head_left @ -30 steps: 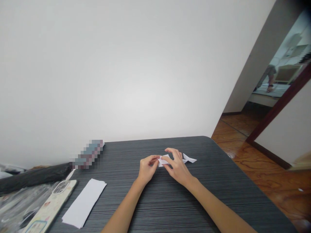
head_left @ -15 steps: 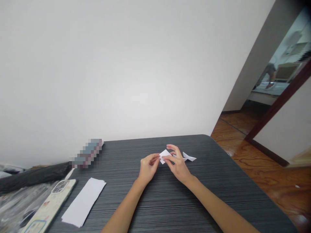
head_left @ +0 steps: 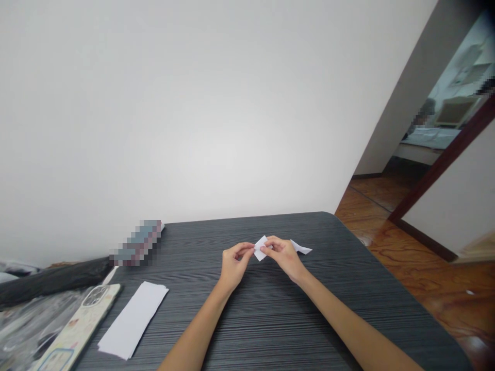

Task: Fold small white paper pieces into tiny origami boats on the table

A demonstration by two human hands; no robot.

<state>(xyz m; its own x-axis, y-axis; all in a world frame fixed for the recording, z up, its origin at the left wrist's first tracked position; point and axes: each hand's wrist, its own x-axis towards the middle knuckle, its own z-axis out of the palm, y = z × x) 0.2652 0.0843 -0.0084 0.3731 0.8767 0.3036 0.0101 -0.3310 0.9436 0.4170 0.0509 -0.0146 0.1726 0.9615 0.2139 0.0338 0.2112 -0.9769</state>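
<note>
A small folded piece of white paper (head_left: 260, 251) is held between my two hands, just above the dark table (head_left: 247, 319). My left hand (head_left: 233, 263) pinches its left corner between thumb and fingertips. On the other side my right hand (head_left: 284, 257) grips the right part, thumb in front and fingers behind, covering some of it. Just beyond the right hand lies another folded white paper piece (head_left: 302, 248), partly hidden by that hand.
A stack of white paper strips (head_left: 133, 320) lies at the left. Beside it are a phone in a patterned case (head_left: 79, 327), clear plastic wrapping (head_left: 23, 330), a long black bundle (head_left: 58, 281) and a blurred-out box-like item (head_left: 139, 243). A white wall (head_left: 232, 129) stands behind the table.
My right hand's raised fingers have come down and closed on the folded paper, which is turned a little. My left hand keeps its pinch.
</note>
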